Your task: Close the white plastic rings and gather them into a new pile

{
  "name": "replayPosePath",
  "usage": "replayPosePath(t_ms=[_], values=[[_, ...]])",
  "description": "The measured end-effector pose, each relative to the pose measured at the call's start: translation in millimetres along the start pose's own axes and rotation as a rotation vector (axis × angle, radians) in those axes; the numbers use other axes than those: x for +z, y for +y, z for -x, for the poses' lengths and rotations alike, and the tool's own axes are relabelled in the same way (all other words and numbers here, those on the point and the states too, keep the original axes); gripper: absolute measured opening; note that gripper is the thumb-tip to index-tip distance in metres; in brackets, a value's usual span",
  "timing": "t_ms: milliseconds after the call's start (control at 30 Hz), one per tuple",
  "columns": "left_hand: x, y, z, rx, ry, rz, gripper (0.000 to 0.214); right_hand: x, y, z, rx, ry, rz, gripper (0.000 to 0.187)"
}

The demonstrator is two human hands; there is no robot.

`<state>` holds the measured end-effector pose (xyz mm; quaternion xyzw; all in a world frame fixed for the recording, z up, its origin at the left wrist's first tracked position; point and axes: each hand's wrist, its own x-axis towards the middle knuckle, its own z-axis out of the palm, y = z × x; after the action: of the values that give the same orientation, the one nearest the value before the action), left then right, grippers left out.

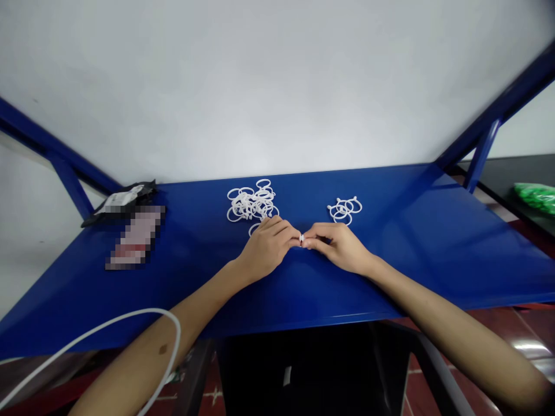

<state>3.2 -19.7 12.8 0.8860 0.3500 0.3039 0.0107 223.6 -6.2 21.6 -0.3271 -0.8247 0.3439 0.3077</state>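
so, on my feed, left hand (269, 245) and right hand (343, 245) pinch one small white piece (302, 238) between fingertips, probably to steady it, over tabletop (411, 237) middle; white ring pile (248, 207) and smaller ring cluster (346, 208) sit nearer back edge, likely for reach.

Nose to nose at centre desk!

Here's the left grip (264, 248), here's the right grip (347, 245), meeting with a small white piece (302, 238) pinched between them over the blue desk (411, 237)! Beyond the left one, partly hidden, lies a tangled heap of white rings (245, 205); beyond the right, a smaller cluster (346, 206), well apart from the heap. Out left, a dark package (145, 192) sits near a pixelated item (139, 236), and a white cable (151, 310) curves across the left forearm (203, 303). Far right, something green (537, 196)!
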Motion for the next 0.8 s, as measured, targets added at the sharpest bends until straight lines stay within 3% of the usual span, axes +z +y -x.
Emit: replayPosePath(t_ms=[233,367,467,567,667,800], values=[[2.2,7.0,3.3,0.196,0.083,-0.240,0.024,0.0,3.1,5.2,-0.132,-0.112,0.060,0.027],[-0.1,9.5,5.4,0.351,0.057,-0.332,0.024,-0.2,6.3,8.1,-0.165,-0.181,0.118,0.031],[-2.4,7.1,1.9,0.384,0.015,-0.380,0.025,-0.3,8.1,5.7,-0.166,-0.203,0.147,0.031],[-7.0,0.5,-4.3,0.237,-0.009,-0.387,0.018,-2.8,9.7,0.2,-0.129,-0.093,0.279,0.031],[-14.7,-9.0,-5.5,-0.002,-0.043,-0.414,0.020,-12.3,13.9,-3.1,-0.018,0.099,0.580,0.034],[-21.9,-22.3,3.3,-0.168,-0.264,-0.402,0.032,-33.6,25.2,-0.3,0.205,0.260,0.882,0.032]])
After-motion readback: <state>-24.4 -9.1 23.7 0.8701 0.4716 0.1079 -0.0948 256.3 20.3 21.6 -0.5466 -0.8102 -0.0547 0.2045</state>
